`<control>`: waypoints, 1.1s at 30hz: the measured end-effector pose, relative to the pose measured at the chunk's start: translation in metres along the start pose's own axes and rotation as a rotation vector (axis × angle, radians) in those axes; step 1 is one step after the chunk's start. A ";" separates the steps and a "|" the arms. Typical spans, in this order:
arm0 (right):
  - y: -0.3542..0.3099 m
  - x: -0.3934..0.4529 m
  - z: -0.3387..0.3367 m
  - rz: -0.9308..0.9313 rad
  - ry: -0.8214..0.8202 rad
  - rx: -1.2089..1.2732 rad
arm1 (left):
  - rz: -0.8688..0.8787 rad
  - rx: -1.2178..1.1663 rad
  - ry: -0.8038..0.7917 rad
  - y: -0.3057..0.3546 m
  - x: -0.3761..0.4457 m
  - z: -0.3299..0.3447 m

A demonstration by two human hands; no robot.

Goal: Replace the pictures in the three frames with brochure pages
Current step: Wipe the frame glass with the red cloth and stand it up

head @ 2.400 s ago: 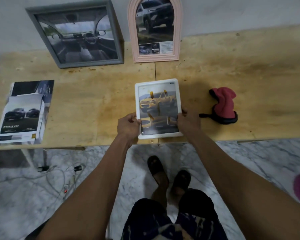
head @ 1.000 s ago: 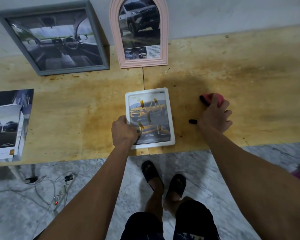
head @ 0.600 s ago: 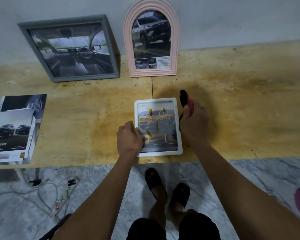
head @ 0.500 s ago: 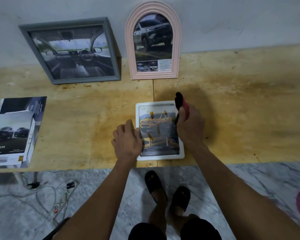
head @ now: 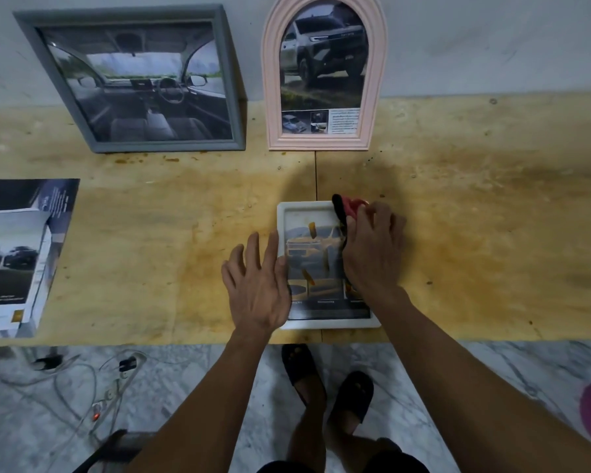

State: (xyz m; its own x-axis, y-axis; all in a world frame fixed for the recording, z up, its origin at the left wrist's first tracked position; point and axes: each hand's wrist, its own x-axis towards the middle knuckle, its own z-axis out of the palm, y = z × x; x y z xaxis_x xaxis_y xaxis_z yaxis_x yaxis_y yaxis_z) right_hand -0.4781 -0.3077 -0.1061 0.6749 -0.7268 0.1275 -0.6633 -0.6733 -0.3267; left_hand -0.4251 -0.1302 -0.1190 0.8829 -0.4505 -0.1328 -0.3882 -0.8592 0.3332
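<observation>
A white frame [head: 299,208] with a yellow car page lies flat near the table's front edge. My left hand [head: 256,285] rests on the frame's left edge, fingers spread and straight. My right hand [head: 372,250] holds a red and black cloth [head: 347,204] against the right side of the glass. A grey frame [head: 133,80] with a car interior page and a pink arched frame [head: 323,76] with an SUV page lean on the wall at the back.
Brochure pages [head: 17,254] are stacked at the table's left end. The wooden table [head: 492,233] has bare surface to the right. Cables [head: 82,380] lie on the marble floor below, beside my sandalled feet [head: 328,387].
My right hand let go of the frame, reached right, picked up the cloth and brought it onto the white frame's glass. My left hand's fingers have spread out flat at the frame's left edge.
</observation>
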 end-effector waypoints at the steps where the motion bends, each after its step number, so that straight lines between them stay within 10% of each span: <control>1: -0.001 0.000 0.004 -0.025 -0.001 -0.006 | -0.005 0.007 0.001 0.000 0.000 0.000; 18: -0.032 0.007 0.017 -0.054 0.023 0.292 | -0.062 0.016 -0.022 -0.001 0.001 0.006; 33: -0.066 0.007 0.010 -0.174 -0.372 0.326 | -0.079 -0.013 -0.018 -0.001 0.001 0.007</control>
State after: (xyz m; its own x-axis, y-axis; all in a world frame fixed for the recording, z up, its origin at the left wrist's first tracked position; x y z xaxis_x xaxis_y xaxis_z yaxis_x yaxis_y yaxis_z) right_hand -0.4267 -0.2667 -0.0927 0.8745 -0.4710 -0.1160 -0.4363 -0.6591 -0.6125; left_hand -0.4253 -0.1314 -0.1257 0.9059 -0.3854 -0.1756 -0.3138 -0.8892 0.3329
